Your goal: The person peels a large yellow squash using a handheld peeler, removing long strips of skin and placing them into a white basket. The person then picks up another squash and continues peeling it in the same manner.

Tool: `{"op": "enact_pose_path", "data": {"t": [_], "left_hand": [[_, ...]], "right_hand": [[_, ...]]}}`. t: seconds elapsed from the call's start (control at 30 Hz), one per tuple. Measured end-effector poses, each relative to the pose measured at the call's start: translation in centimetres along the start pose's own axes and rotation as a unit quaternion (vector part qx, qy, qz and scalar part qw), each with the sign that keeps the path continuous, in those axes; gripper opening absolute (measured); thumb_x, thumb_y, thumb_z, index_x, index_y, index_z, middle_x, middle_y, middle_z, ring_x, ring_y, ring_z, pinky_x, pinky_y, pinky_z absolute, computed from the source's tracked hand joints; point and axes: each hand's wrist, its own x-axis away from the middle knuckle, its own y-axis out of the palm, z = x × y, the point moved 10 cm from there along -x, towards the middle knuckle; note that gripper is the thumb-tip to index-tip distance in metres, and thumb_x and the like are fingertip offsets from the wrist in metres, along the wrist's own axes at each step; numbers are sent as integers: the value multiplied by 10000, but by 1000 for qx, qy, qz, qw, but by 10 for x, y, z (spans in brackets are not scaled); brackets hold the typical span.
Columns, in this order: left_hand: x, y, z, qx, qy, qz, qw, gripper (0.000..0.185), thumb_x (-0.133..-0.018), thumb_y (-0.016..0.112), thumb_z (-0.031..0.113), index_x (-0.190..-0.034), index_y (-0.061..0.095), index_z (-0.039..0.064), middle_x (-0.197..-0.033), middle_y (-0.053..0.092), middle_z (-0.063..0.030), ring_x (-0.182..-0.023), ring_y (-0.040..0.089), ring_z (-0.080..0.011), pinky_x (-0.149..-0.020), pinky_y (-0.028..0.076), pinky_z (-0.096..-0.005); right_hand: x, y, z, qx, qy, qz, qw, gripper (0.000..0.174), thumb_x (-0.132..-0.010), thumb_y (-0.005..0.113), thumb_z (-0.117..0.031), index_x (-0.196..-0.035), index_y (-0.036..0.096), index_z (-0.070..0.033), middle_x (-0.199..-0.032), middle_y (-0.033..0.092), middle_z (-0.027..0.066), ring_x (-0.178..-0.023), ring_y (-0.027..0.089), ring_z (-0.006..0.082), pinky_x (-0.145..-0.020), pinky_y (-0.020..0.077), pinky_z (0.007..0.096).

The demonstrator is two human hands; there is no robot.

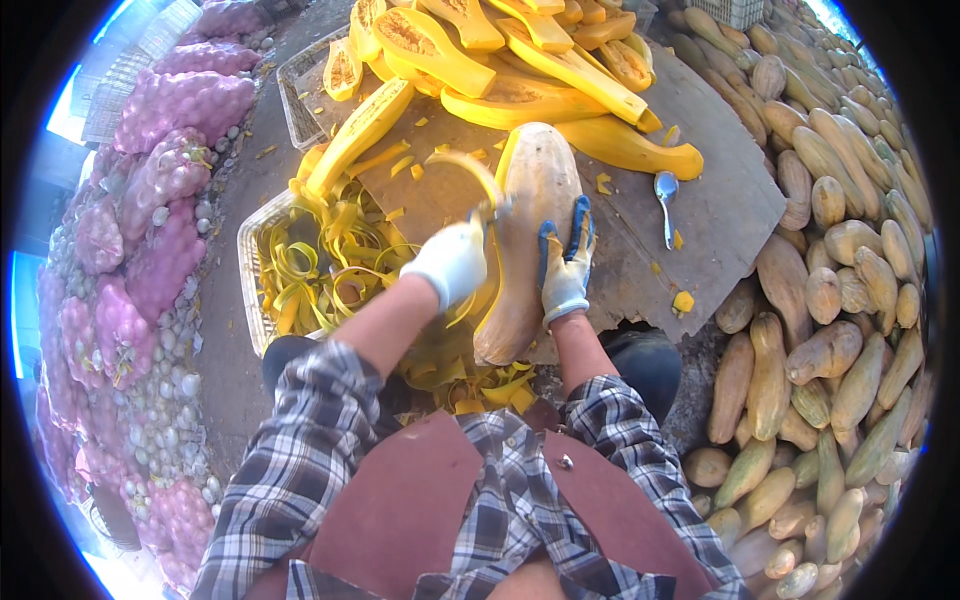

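Observation:
A long tan squash (536, 195) lies lengthwise before me, with a strip of bright yellow flesh bared along its left side. My left hand (454, 259), in a white work glove, grips a peeler (491, 210), blurred, against that side. From the peeler a curved ribbon of peel (469, 163) arches up and left. My right hand (568, 262), in a white glove with blue-coated fingers, holds the squash from its right side, fingers spread. Beneath lies a worn board (630, 217). Several peeled, halved squashes (465, 75) are heaped at its far end, seeds showing in some.
A white plastic crate (247, 247) full of peel ribbons (322, 255) stands to the left. A metal spoon (666, 210) rests on the board at right. Unpeeled squashes (825, 292) are piled along the right; pink net sacks of bulbs (180, 105) line the left.

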Motion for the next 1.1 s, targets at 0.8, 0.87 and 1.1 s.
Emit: {"op": "enact_pose_path", "data": {"t": [0.8,0.87,1.1], "left_hand": [[-65,-28,-11,32,-49,-39,998,348,-933,515,104,-1220,590,-79,-1163,687,-324,-1116,671,-451,-948,542,-487],[-21,-7,-12,51,-31,-15,998,308,-912,538,74,-1184,567,-68,-1035,704,-320,-1000,697,-453,-824,563,-492],[141,60,-11,45,82,-156,983,503,-912,600,123,-1395,532,1,-1117,702,-246,-1061,675,-435,-905,538,-482]], "right_hand": [[-4,-3,7,-53,2,-5,999,755,-986,709,-337,-1620,348,-143,-1641,331,163,-1505,321,360,-1255,246,448],[-2,-1,9,-52,-16,16,998,747,-995,700,-317,-1621,343,-122,-1634,336,175,-1492,338,369,-1248,259,451],[-13,6,28,-201,-13,5,979,705,-1005,693,-261,-1614,368,-118,-1606,367,171,-1454,411,332,-1223,312,412]]}}
